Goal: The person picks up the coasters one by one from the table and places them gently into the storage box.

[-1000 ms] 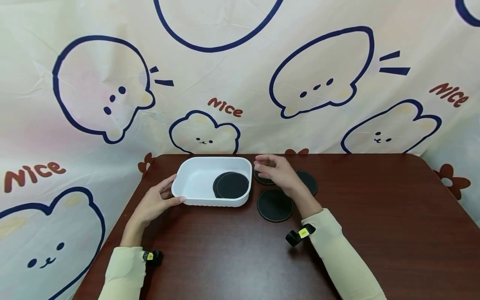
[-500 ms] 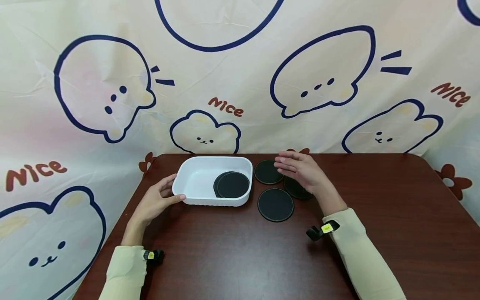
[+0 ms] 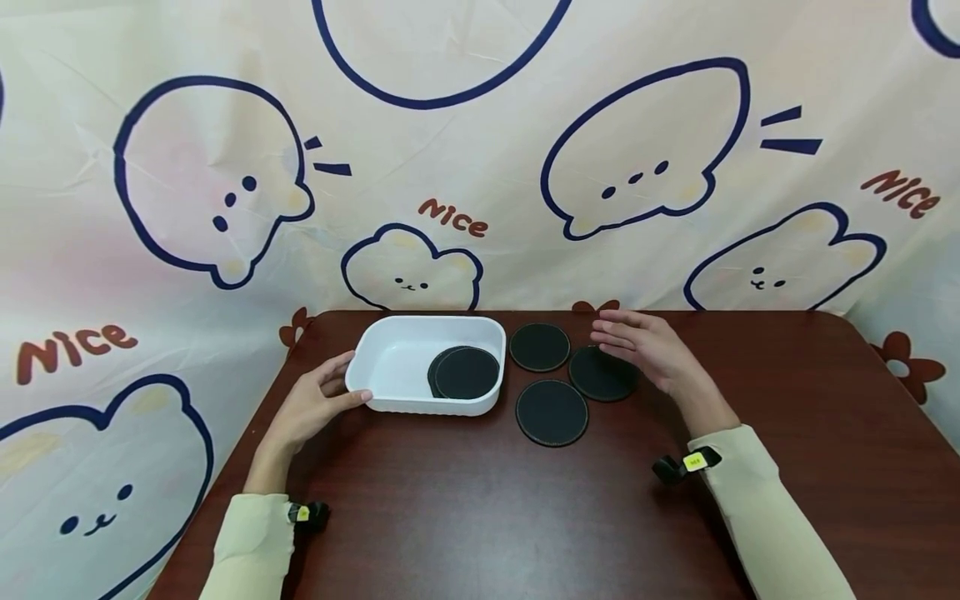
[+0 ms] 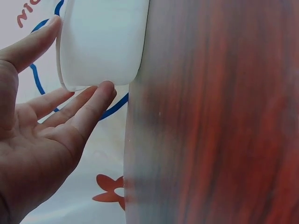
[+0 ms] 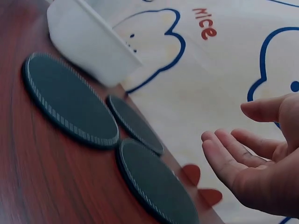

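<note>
My left hand [image 3: 307, 407] holds the left end of a white plastic basin [image 3: 386, 367], thumb at its front corner and fingers along its end. In the left wrist view, the thumb and fingertips touch the basin's outer wall [image 4: 103, 42]. Inside the basin, at its right, round black coasters [image 3: 467, 372] overlap in a pile. Three more stitched-edge coasters lie flat beside it: one at the back [image 3: 540, 347], one at the right [image 3: 603, 379], one in front [image 3: 552, 412]. Above the right-hand coaster hovers my right hand [image 3: 648, 350], fingers extended, holding nothing.
Everything stands on a dark reddish-brown wooden table [image 3: 480, 508], with the basin near its back edge. A pale cloth with blue cartoon outlines [image 3: 510, 167] hangs right behind the table. A small black camera sits on each wrist [image 3: 686, 464].
My right hand has moved right, away from the basin and across the coasters, uncovering the back one. The left hand and basin have stayed put.
</note>
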The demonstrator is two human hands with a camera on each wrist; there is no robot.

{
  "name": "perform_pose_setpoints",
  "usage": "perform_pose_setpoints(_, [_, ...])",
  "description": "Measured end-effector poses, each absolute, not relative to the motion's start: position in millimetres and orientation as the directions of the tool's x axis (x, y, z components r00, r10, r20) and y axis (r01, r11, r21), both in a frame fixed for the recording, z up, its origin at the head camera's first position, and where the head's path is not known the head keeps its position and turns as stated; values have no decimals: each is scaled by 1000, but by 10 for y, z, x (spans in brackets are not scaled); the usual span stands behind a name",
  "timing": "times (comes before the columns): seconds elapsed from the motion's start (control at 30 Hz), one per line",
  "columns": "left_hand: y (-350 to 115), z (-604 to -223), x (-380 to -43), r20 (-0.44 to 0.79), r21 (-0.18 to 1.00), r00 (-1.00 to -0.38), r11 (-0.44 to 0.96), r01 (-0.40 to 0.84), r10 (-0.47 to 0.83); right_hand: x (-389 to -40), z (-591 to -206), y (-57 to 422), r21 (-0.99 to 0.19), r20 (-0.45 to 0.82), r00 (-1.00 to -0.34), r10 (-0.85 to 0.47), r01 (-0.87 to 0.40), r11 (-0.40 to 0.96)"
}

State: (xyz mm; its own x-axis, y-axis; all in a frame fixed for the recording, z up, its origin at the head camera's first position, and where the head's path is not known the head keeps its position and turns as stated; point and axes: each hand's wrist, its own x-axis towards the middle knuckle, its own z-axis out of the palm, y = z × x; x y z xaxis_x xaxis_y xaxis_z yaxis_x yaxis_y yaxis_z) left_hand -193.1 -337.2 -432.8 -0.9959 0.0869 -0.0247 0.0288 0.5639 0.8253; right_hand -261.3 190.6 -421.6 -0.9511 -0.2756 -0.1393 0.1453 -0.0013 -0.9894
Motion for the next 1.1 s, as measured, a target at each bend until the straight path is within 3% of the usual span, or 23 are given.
perform_pose_setpoints(0.63, [-3382,-4365,-1896,-22,813,-997,581,28,78,-2565,-4372,2397,-899,-141,-968,-209,37,436])
perform_pose_setpoints(1.1, [-3398,-4348,-1915,-11,818,-996,573,41,87,-2672,-4454,2451,-861,-114,-961,-253,-31,508])
